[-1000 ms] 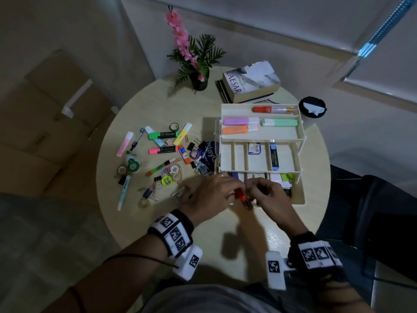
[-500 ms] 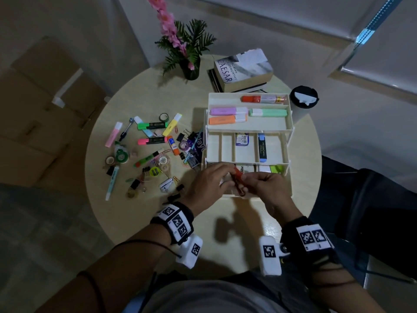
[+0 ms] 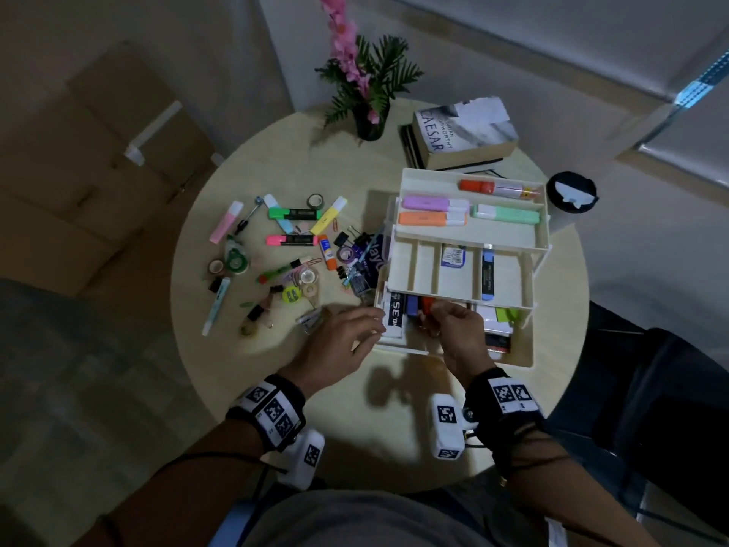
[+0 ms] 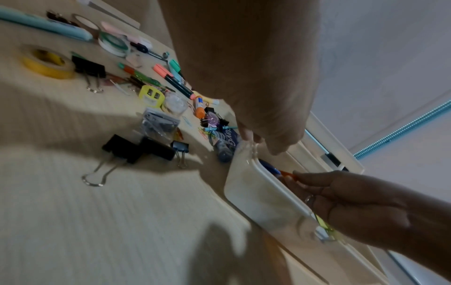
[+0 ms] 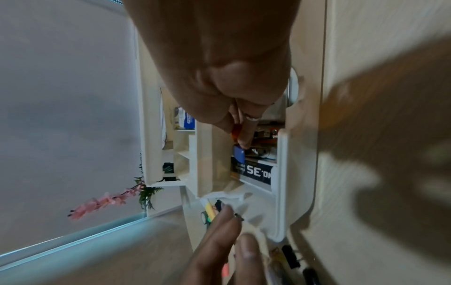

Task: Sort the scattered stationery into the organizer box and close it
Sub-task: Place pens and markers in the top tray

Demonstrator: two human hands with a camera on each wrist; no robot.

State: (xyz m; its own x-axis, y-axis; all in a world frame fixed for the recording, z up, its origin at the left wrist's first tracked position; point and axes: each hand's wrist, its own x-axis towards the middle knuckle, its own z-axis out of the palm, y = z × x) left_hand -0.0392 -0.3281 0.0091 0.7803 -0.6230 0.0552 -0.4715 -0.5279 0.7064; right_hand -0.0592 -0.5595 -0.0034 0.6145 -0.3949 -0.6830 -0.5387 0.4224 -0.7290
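Note:
The cream organizer box [image 3: 473,235] stands open on the round table, its tiers stepped back. My right hand [image 3: 430,313] reaches into the bottom compartment and pinches a small orange-red item [image 3: 427,304], also seen as the orange-red item [image 5: 236,130] between finger and thumb. A staples box [image 3: 394,314] and a blue item [image 3: 412,305] lie beside it. My left hand [image 3: 372,329] hovers at the box's near-left corner with relaxed fingers and holds nothing. Scattered stationery lies left of the box: green highlighter [image 3: 292,213], pink highlighter [image 3: 225,222], glue stick [image 3: 327,252], binder clips [image 4: 127,148].
Stacked books [image 3: 465,132] and a flower vase [image 3: 369,120] stand at the table's far side. A black round object [image 3: 572,191] sits beyond the box's far right corner. Highlighters fill the top tier [image 3: 434,203]. The table's near edge [image 3: 355,448] is close to my wrists.
Both hands held the orange-red item together before. My left hand has let go and drawn left, while my right hand has carried the item into the bottom compartment.

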